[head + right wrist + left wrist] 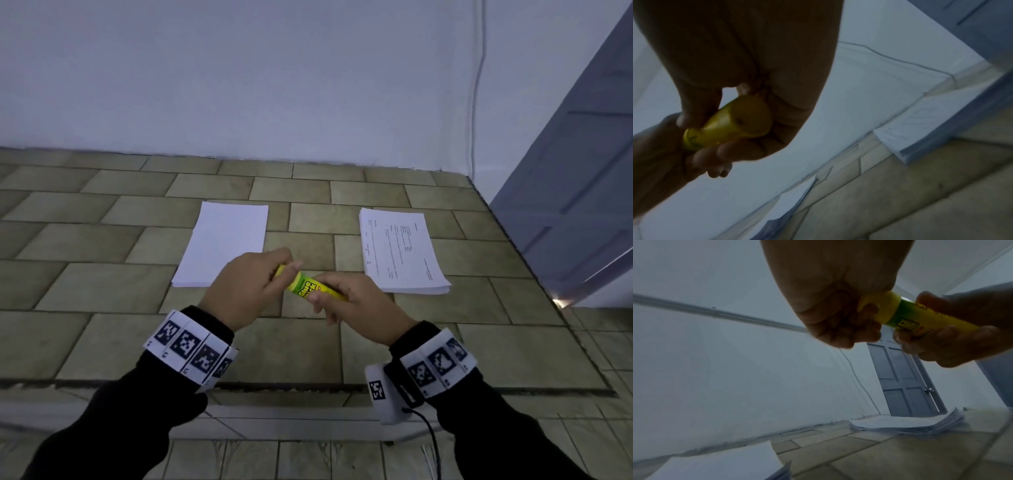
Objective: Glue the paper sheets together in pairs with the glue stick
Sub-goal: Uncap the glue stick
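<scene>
While both hands (239, 287) (356, 298) grip the glue stick (305, 287), paper stacks (224, 240) (400, 250) flank them.

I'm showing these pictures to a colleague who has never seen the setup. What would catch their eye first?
The bright yellow glue stick, held in mid-air between both hands: the left hand grips its cap end, the right hand its body. Behind them on the tiled floor lie two paper stacks, a blank stack at left and a printed stack at right.

blank stack (224, 245) left | printed stack (400, 250) right | glue stick (308, 286) between, nearer
</scene>
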Tool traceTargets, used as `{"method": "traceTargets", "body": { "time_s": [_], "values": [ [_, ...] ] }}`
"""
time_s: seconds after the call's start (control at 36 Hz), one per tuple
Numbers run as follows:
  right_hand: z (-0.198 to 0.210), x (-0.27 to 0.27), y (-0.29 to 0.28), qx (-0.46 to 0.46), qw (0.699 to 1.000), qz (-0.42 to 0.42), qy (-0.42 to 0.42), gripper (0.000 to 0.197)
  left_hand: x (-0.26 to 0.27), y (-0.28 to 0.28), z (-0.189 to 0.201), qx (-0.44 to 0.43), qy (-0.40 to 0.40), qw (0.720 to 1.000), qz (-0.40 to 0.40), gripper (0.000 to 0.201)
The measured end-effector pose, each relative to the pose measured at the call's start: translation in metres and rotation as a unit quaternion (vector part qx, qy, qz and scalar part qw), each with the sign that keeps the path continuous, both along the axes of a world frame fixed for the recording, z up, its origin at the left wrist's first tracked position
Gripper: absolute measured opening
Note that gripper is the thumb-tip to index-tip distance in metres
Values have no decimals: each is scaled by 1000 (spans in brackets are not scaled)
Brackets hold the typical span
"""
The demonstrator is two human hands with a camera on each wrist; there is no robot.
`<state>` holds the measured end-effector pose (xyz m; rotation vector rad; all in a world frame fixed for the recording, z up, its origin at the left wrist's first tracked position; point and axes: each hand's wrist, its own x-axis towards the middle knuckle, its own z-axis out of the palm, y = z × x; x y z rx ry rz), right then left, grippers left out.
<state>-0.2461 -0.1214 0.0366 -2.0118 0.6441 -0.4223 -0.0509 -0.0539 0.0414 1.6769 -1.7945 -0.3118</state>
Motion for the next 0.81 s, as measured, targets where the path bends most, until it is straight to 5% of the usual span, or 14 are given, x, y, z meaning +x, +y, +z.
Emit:
{"method": "traceTargets", "body": {
  "time_s": [0.11,0.22,0.33,0.44,0.56,0.67,0.75,0.81],
  "values": [
    [-7,4,7,-247,966,-48,59,34,-7,-1,5,119,85,986,77,55],
    [-11,7,11,-342,934,-61,83,51,-10,-3,3,140,142,977,81,62],
    [-6,5,7,-233,970,-38,55,41,-5,-3,-3,119,140,982,38,66],
    [-4,0,-4,-20,1000,15,17,19,0,-2,-12,28,60,998,0,43],
    [-7,0,-7,9,1000,5,4,22,-3,-1,-16,8,43,999,19,44],
    [-12,4,2,-174,983,-43,25,28,-13,-3,-11,64,131,985,93,62],
    [-17,8,8,-356,930,-81,36,38,-18,-7,-8,129,173,968,128,63],
    [-18,11,11,-399,912,-90,38,43,-17,-9,-9,127,157,972,117,62]
  ]
}}
